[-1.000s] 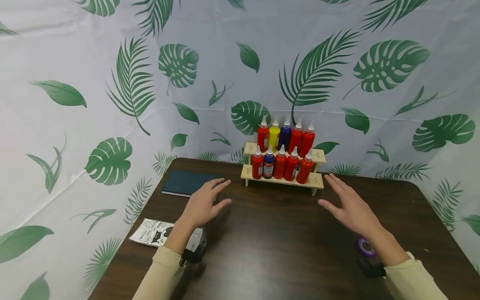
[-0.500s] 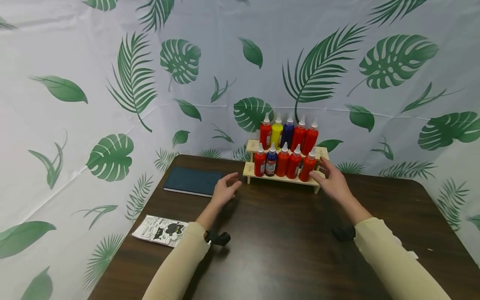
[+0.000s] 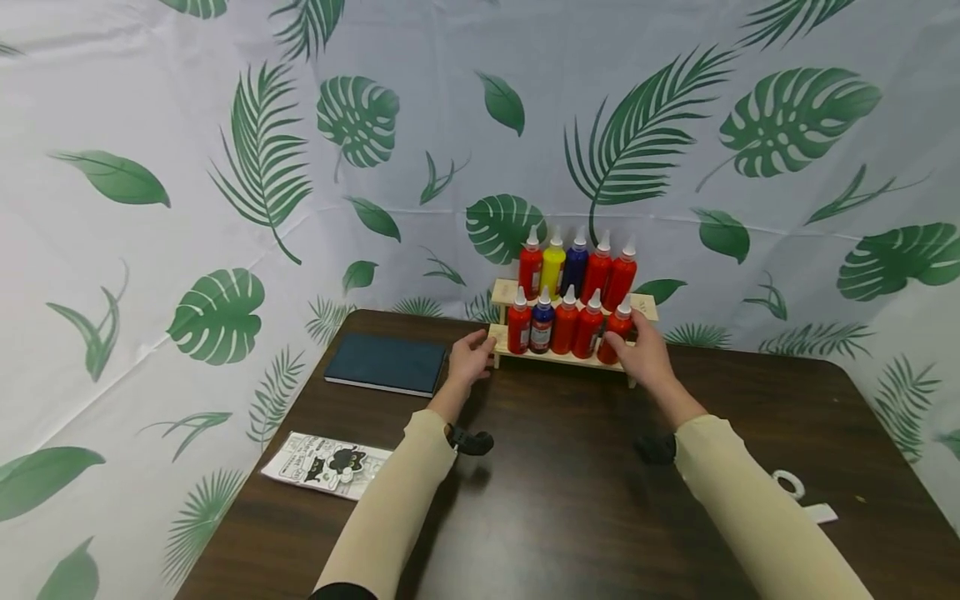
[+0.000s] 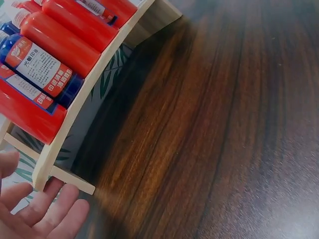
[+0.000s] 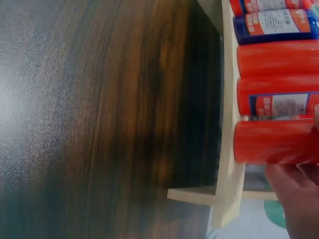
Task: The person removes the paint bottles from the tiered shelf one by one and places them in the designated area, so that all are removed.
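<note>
Red, blue and yellow squeeze bottles with white nozzle caps stand in two rows on a two-step wooden rack [image 3: 555,359]. My right hand [image 3: 647,357] holds the rightmost red bottle [image 5: 274,142] of the lower row, thumb on one side and fingers on the other. That bottle still rests on the shelf. At the rack's left end, my left hand [image 3: 470,358] touches the end of the lower shelf [image 4: 44,172] with loosely bent fingers [image 4: 68,219]. A blue bottle [image 4: 42,67] with a printed label stands near that end, beside a red bottle [image 4: 27,109].
A dark blue notebook [image 3: 386,363] lies on the brown table [image 3: 555,500] at the back left. In front of it is a white packet [image 3: 326,465] with black cat drawings. A white ring [image 3: 789,483] lies at the right. Behind the table hangs a leaf-patterned cloth [image 3: 420,167].
Both hands have moved inward to the rack from beside it. The right hand has taken hold of the rightmost lower red bottle; the left hand has reached the rack's left end.
</note>
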`<state>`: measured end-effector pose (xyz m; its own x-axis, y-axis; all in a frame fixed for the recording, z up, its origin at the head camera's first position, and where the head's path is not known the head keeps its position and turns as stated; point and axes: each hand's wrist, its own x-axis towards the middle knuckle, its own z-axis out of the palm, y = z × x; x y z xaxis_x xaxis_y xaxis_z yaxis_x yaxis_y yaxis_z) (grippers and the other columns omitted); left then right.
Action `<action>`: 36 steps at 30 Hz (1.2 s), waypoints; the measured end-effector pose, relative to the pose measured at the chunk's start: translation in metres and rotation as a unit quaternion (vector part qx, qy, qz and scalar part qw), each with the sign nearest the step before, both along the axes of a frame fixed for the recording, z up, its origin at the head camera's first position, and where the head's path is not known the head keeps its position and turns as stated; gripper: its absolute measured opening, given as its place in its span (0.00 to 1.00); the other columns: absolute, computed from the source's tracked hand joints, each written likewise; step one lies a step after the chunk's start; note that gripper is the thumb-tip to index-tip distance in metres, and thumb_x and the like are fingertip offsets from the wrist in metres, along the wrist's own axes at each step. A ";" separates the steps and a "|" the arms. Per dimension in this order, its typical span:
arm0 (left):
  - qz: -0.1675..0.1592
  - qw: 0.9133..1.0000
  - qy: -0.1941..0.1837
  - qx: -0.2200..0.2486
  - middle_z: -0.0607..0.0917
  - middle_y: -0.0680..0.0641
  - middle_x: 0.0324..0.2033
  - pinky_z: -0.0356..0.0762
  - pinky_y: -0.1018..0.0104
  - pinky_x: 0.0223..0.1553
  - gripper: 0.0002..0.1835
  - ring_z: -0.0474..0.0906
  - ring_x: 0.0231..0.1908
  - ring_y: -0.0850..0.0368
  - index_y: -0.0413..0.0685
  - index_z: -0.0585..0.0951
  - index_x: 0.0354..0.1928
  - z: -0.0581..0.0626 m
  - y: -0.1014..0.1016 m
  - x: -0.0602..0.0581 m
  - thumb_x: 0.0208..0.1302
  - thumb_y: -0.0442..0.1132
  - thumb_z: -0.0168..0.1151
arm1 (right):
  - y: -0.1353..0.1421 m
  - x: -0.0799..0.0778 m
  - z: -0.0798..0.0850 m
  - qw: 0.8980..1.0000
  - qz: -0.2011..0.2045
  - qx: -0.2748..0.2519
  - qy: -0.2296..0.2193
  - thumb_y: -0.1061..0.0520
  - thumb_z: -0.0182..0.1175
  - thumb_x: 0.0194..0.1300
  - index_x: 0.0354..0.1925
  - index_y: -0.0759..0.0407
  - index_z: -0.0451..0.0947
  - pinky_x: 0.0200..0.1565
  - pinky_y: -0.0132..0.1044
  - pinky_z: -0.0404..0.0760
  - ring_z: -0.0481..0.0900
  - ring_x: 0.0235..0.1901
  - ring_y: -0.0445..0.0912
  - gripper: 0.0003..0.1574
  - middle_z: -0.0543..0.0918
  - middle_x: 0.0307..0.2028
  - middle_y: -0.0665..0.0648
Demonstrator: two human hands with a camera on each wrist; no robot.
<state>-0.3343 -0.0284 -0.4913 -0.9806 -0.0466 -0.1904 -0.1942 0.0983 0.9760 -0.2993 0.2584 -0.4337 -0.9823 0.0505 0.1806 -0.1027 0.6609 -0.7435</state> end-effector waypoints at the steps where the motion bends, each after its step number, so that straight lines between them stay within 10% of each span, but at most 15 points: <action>1: 0.008 1.000 -0.001 -0.006 0.82 0.40 0.48 0.82 0.50 0.42 0.24 0.82 0.45 0.42 0.46 0.73 0.64 -0.001 0.001 -0.001 0.69 0.46 0.58 | 0.000 0.001 -0.001 1.000 -0.003 -0.002 -0.002 0.55 0.56 0.70 0.71 0.62 0.55 0.59 0.61 0.68 0.69 0.58 0.64 0.37 0.69 0.62 0.70; 10: 0.079 0.994 -0.012 -0.071 0.86 0.46 0.35 0.79 0.68 0.20 0.16 0.86 0.32 0.51 0.50 0.83 0.52 -0.005 0.008 -0.014 0.62 0.43 0.66 | -0.001 0.000 -0.004 1.000 -0.014 -0.011 -0.006 0.54 0.56 0.70 0.71 0.59 0.55 0.59 0.60 0.69 0.68 0.60 0.63 0.37 0.69 0.63 0.68; 20: 0.098 0.994 -0.028 -0.043 0.87 0.47 0.33 0.79 0.68 0.20 0.14 0.85 0.27 0.54 0.51 0.85 0.48 -0.008 0.010 -0.017 0.59 0.39 0.68 | 0.010 0.009 -0.005 1.000 -0.023 -0.019 -0.009 0.49 0.56 0.70 0.68 0.58 0.60 0.59 0.61 0.67 0.68 0.61 0.62 0.34 0.71 0.61 0.67; 36: 0.085 0.993 -0.058 -0.057 0.87 0.47 0.33 0.81 0.65 0.24 0.15 0.86 0.32 0.52 0.54 0.85 0.49 -0.006 0.008 -0.021 0.59 0.40 0.69 | 0.061 0.082 -0.014 0.999 -0.010 0.030 0.044 0.53 0.60 0.67 0.63 0.67 0.65 0.49 0.63 0.74 0.75 0.50 0.69 0.32 0.75 0.54 0.74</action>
<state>-0.3556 -0.0208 -0.4973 -0.9288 -0.2366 -0.2852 -0.3274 0.1638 0.9306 -0.2169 0.3199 -0.4474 -0.9612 0.0564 0.2701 -0.1529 0.7058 -0.6917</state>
